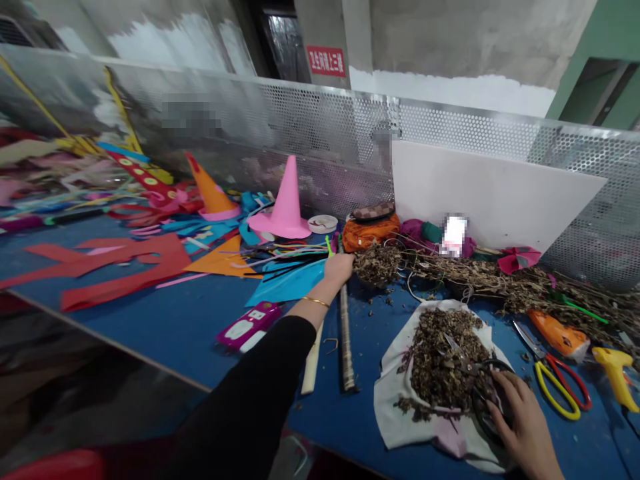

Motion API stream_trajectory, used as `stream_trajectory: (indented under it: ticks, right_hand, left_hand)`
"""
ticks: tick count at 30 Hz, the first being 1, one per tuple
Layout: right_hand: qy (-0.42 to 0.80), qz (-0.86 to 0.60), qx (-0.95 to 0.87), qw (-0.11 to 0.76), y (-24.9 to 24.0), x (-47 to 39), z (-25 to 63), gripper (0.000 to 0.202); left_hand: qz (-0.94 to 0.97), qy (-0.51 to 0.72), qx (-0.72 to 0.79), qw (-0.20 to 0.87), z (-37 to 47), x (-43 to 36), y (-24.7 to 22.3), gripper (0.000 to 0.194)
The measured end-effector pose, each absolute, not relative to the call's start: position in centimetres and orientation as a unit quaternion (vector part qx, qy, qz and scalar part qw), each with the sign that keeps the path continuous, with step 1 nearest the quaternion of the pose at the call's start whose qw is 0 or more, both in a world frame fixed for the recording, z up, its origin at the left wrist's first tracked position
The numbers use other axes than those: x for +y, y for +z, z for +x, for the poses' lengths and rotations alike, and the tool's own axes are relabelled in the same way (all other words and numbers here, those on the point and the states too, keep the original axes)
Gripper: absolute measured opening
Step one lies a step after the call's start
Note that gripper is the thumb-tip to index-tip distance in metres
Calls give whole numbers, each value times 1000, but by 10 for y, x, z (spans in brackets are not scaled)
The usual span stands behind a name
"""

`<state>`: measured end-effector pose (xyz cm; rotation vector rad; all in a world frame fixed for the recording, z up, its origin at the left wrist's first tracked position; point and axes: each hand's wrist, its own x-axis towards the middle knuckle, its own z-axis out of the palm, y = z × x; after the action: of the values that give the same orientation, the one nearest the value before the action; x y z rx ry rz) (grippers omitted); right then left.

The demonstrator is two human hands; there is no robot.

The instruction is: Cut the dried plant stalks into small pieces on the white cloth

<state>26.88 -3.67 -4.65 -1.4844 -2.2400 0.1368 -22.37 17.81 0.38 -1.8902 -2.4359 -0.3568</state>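
Note:
My left hand (338, 268) reaches out over the blue table, its fingers closed beside a bright green strip (329, 245) and the top of a long wrapped stick (346, 340); what it holds, if anything, is hidden. My right hand (523, 417) is closed on the black handles of a pair of scissors (487, 373). The scissor blades lie over a heap of dry, crumbled plant bits (440, 340) on a white cloth (393, 400). A clump of dried plants (377, 265) sits just right of my left hand.
Red-and-yellow scissors (563, 387), a yellow glue gun (616, 377) and dried stems (510, 283) lie right. Left are a pink felt hat (287, 207), an orange cone (210, 190), red felt (135, 263) and a purple item (250, 325). A perforated metal screen (330, 133) stands behind.

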Motion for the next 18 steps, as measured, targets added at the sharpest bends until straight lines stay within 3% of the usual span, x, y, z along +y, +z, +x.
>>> stream_trajectory:
  ticks: [10, 18]
  right_hand:
    - [41, -546, -808, 217, -43, -38, 266, 46]
    - [40, -536, -812, 227, -45, -37, 266, 46]
  left_hand:
    - [-530, -251, -809, 31, -231, 170, 27, 30]
    - [-644, -312, -698, -41, -193, 185, 58, 18]
